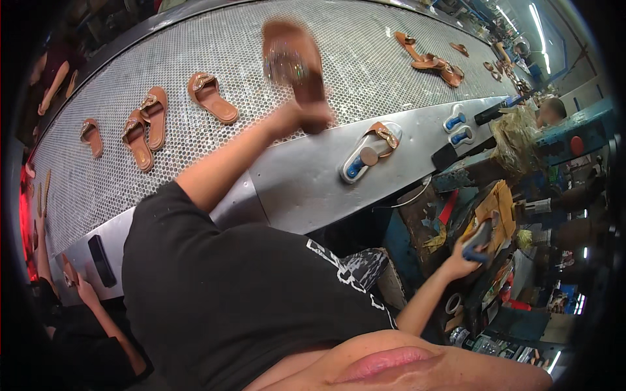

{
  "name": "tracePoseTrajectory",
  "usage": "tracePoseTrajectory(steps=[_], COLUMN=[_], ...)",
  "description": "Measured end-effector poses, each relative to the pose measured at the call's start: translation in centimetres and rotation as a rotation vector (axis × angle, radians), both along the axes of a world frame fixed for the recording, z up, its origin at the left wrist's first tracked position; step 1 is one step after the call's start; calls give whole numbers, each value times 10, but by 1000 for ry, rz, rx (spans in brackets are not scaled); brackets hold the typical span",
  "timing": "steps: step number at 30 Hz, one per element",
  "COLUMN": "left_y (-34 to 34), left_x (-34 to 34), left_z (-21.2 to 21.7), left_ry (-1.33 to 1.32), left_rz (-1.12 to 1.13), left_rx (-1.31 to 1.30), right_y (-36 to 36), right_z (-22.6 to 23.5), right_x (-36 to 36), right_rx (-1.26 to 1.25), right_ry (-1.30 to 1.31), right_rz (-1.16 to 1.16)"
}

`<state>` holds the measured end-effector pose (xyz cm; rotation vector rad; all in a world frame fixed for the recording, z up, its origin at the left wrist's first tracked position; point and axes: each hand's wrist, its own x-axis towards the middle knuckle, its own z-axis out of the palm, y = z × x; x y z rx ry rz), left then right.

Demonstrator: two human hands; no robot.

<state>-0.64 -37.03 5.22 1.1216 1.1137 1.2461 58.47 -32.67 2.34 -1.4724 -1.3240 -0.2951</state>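
Note:
Out over the mesh belt, my left hand (315,117) grips a brown slide sandal (309,75) by one end; its strap has a glittering ornament and is blurred by motion. At the far right, my right hand (466,259) is closed round a pale shoe last with a blue part (481,241), beside a yellowish wrapped bundle (501,205). Between the hands, on the metal ledge, lies another white last with a blue fitting (356,166), a brown ornamented strap (383,138) over its front.
Several brown sandals (214,98) lie on the mesh conveyor belt (248,78). Farther along the metal ledge (293,189) are two lasts with blue fittings (458,125). At left are a dark phone-like slab (101,260) and another person's hand (87,290) holding a sandal. Worn machinery (574,140) stands right.

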Motion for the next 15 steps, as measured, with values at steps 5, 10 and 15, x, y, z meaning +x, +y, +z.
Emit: tracePoseTrajectory(steps=[5, 10, 15], left_y=[-25, 134, 114], left_x=[194, 186, 308], left_z=[39, 54, 38], left_ry=[-755, -607, -431], left_rz=[-701, -258, -279], left_rx=[-393, -261, -91], right_y=[-87, -87, -75], right_z=[44, 89, 71], right_x=[-183, -187, -137], right_rx=[-139, -196, -248], right_ry=[847, 497, 518], right_rz=[612, 786, 819])
